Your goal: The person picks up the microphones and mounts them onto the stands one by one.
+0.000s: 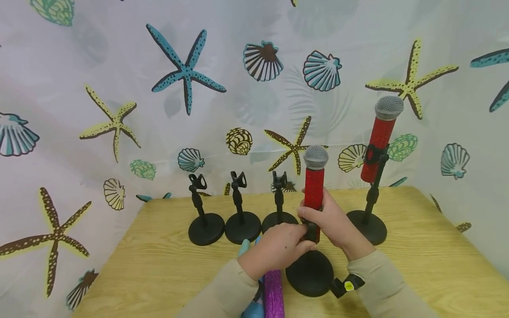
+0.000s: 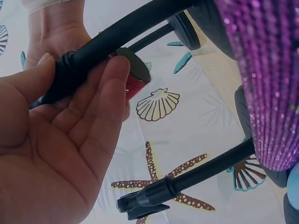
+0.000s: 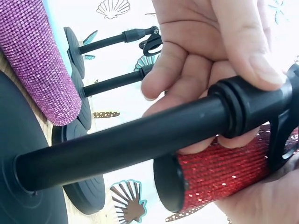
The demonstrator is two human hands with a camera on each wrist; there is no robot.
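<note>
A red glittery microphone point(image 1: 314, 187) with a silver mesh head stands nearly upright in front of me. My right hand point(image 1: 336, 223) grips its red handle. Below, my left hand point(image 1: 276, 247) pinches the black neck of a small desk microphone stand point(image 3: 126, 135), just under its clip. The handle sits in that clip in the right wrist view, its dark end cap point(image 3: 167, 183) beside the pole. The stand's round base point(image 1: 310, 274) is near the table's front. A purple sparkly microphone handle point(image 1: 273, 291) lies left of the base, partly under my left forearm.
Three black stands with bare clips, the leftmost stand point(image 1: 205, 227) among them, line the back of the wooden table point(image 1: 159, 260). At back right another stand point(image 1: 367, 225) holds a second red microphone point(image 1: 377, 137). Light-blue items point(image 1: 253, 310) lie beside the purple handle. A shell-patterned curtain point(image 1: 246, 106) hangs behind.
</note>
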